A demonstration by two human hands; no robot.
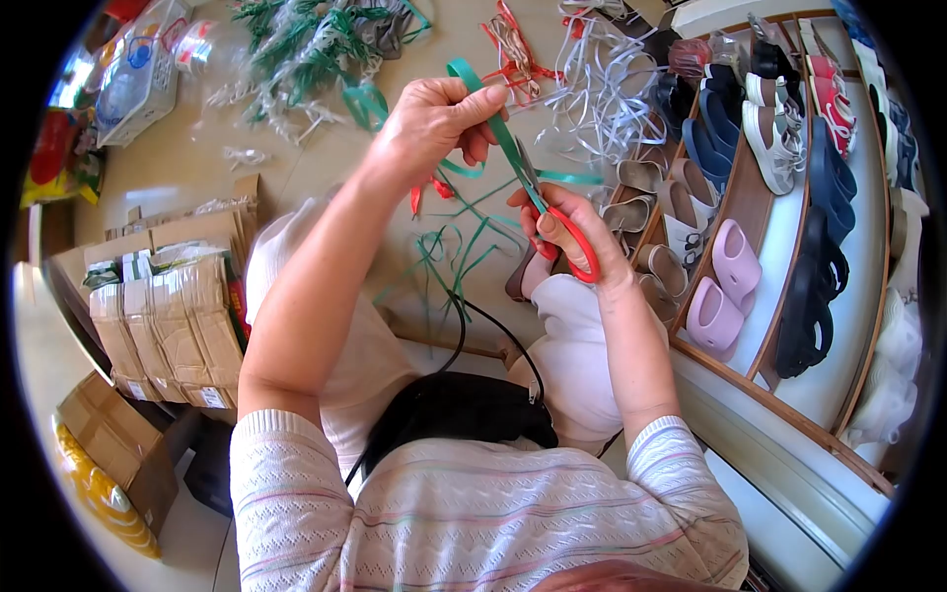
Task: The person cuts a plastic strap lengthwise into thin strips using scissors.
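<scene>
My left hand (439,123) pinches a green ribbon (504,135) between thumb and fingers, with part of it looping above the hand. Red-handled scissors (582,247) are in my right hand (577,232), its fingers around the handles. The blades point up and meet the ribbon just below my left hand. Below both hands, thin green strips (464,237) lie in a loose tangle between my knees, beside a small red piece (416,200).
Green and clear strips (296,49), white ribbons (602,89) and red ties (513,49) lie on the floor ahead. A shoe rack (750,212) stands at the right. Cardboard boxes (163,316) and a white basket (143,79) are at the left. A black bag (454,409) rests on my lap.
</scene>
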